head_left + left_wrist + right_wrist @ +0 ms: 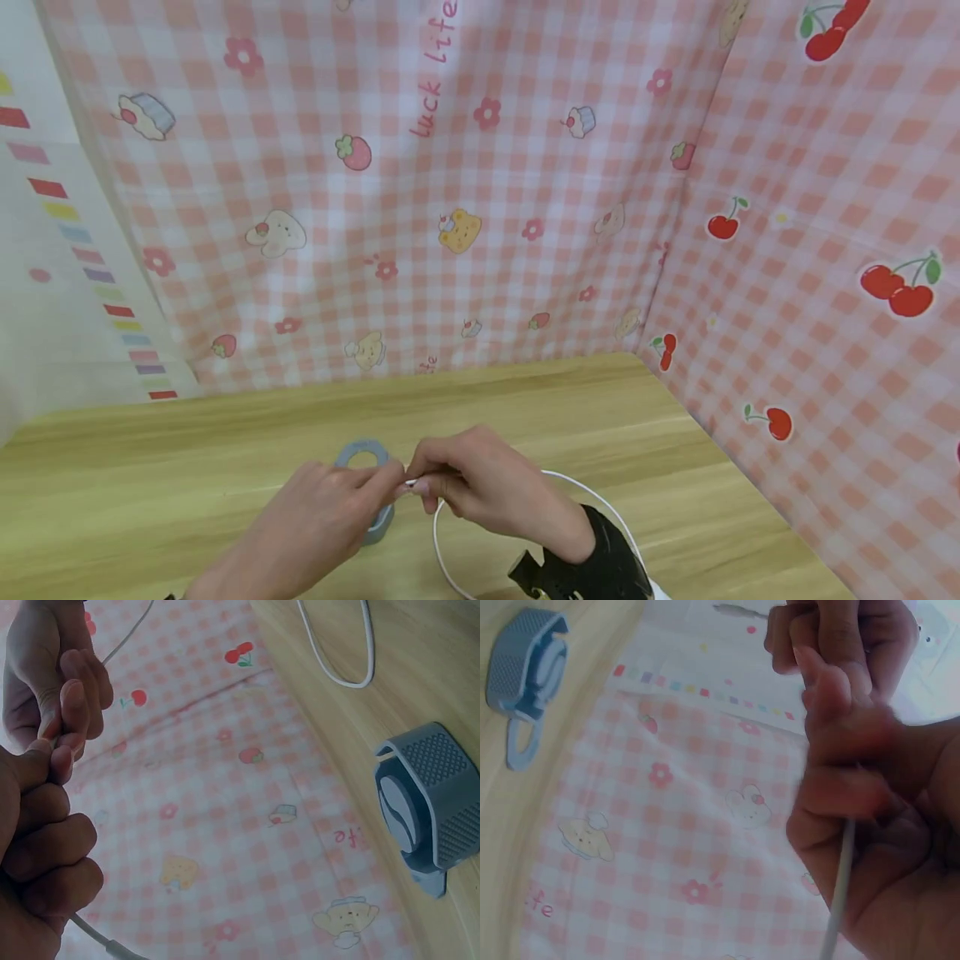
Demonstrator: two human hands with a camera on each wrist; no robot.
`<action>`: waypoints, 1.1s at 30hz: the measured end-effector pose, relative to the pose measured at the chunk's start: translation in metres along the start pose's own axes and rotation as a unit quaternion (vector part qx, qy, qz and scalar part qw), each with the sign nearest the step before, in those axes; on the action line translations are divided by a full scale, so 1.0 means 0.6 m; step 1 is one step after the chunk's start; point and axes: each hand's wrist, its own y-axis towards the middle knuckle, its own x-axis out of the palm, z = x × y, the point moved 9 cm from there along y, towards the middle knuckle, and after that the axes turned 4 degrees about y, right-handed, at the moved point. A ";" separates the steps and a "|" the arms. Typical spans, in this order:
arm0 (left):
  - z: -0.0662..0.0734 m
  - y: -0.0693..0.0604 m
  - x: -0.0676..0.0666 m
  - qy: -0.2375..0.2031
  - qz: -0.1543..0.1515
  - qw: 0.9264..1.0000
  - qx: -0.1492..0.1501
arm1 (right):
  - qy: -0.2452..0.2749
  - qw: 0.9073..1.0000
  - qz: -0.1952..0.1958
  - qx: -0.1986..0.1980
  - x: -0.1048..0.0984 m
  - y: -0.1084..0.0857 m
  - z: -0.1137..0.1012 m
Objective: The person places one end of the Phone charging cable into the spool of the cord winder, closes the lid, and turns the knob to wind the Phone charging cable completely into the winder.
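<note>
A thin white cable (437, 546) runs through both hands, which meet above the table. My left hand (322, 508) pinches a small white piece at the meeting point, its other fingers curled in. Below that hand, the cable's thicker sleeve (114, 949) sticks out in the left wrist view. Thumb and fingers of my right hand (487, 483) pinch the cable close to the left fingertips. The pinched part is mostly covered by fingers. Beneath the hands, a blue-grey plastic holder (380, 525) with a ring-shaped end and a textured side (450, 772) lies on the table, partly hidden by the left hand.
Loose cable loops over the wood-patterned tabletop (675, 467) near the right forearm. A black wrist strap (600, 558) sits on the right wrist. Pink checked cloth (420, 183) walls the back, another cloth (825, 233) the right, and a white sheet (45, 333) the left.
</note>
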 end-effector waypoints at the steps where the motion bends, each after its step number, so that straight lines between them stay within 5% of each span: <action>1: 0.000 -0.002 0.000 -0.004 0.005 1.000 -0.001 | 0.002 1.000 0.007 -0.003 0.000 0.000 0.001; 15: -0.046 -0.042 -0.010 -0.039 0.020 0.999 -0.017 | 0.061 0.997 0.020 0.046 -0.030 -0.033 0.062; 24: -0.071 -0.067 0.001 -0.069 -0.019 0.995 -0.070 | 0.060 0.993 0.016 0.100 -0.011 -0.032 0.092; 33: -0.088 -0.090 0.041 -0.097 -0.067 0.988 -0.103 | 0.014 0.999 0.035 0.023 0.048 0.018 0.085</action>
